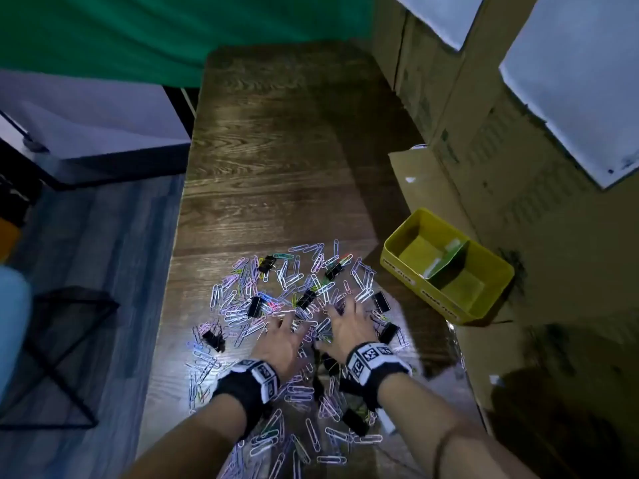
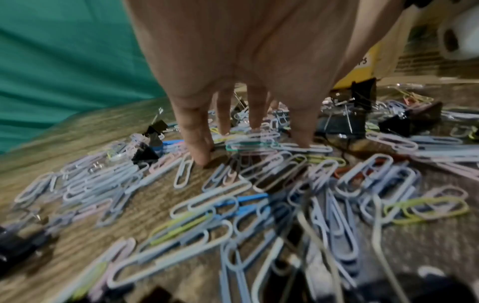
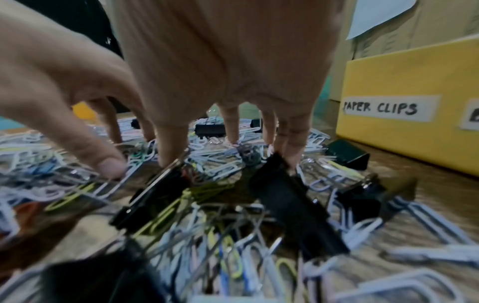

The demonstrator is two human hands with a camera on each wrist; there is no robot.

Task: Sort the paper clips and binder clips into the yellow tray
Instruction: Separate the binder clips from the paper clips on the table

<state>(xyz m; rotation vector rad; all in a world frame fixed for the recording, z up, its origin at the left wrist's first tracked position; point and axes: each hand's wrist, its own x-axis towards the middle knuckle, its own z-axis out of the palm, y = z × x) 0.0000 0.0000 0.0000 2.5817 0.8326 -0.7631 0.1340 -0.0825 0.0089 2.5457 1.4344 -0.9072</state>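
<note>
A wide heap of pastel paper clips [image 1: 242,299] covers the near part of the wooden table [image 1: 276,167], with several black binder clips [image 1: 306,299] mixed in. My left hand [image 1: 280,331] and right hand [image 1: 342,323] lie side by side, palms down on the heap, fingers spread and straight. In the left wrist view my left hand [image 2: 249,135] touches the paper clips [image 2: 197,205] with its fingertips. My right hand [image 3: 207,153] presses its fingertips among clips, beside a binder clip [image 3: 293,205]. Neither hand holds anything. The yellow tray [image 1: 408,267], split by a green divider [image 1: 449,264], stands to the right; its wall [image 3: 414,82] reads "PAPER CLIPS".
Cardboard boxes [image 1: 484,133] with white sheets stand along the table's right side, behind the tray. A green cloth [image 1: 138,29] hangs at the far end. The table's left edge drops to the floor, where a black wire stand [image 1: 69,340] sits.
</note>
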